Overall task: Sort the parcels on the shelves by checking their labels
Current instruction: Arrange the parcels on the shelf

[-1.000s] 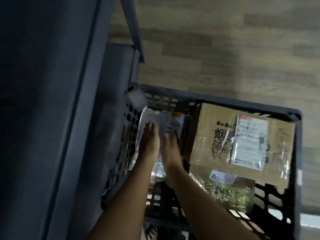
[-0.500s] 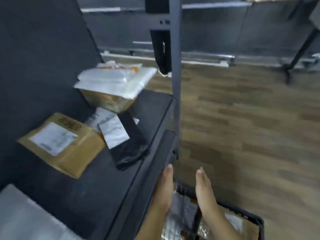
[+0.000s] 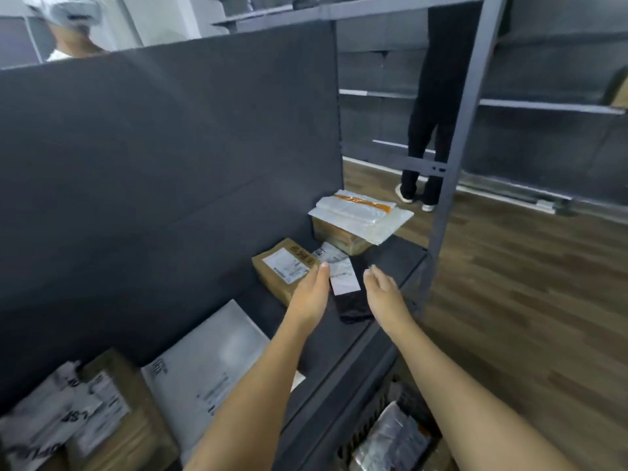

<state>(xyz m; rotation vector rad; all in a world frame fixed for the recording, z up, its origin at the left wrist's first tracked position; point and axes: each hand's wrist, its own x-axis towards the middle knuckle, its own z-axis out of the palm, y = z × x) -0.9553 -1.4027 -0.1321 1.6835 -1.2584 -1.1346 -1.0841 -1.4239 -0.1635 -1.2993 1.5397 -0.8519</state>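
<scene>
Right now your two hands reach over the dark shelf (image 3: 339,338), and the parcel between them is a black bag parcel (image 3: 353,305) lying flat near the shelf's front edge, with a white label (image 3: 344,279) across its far end. Its plastic looks soft and creased. Your left hand (image 3: 311,295) is flat with fingers together, its tip just beside the label; your right hand (image 3: 384,294) is likewise spread and empty, on the parcel's other side. Neither holds anything, and I cannot tell whether either touches the bag.

Just left of the bag lies a brown box (image 3: 289,270) with a white label, tilted against the back panel. Behind them a second carton carries a stack of white mailers (image 3: 360,215). Nearer you, a large grey mailer (image 3: 217,365) lies flat, and more labelled parcels crowd the bottom left corner.

Compared with half a second ago, your hands have risen from the shelf's front edge above the black crate (image 3: 384,433) and moved out to the black bag. The crate now sits at the bottom of the view.
</scene>
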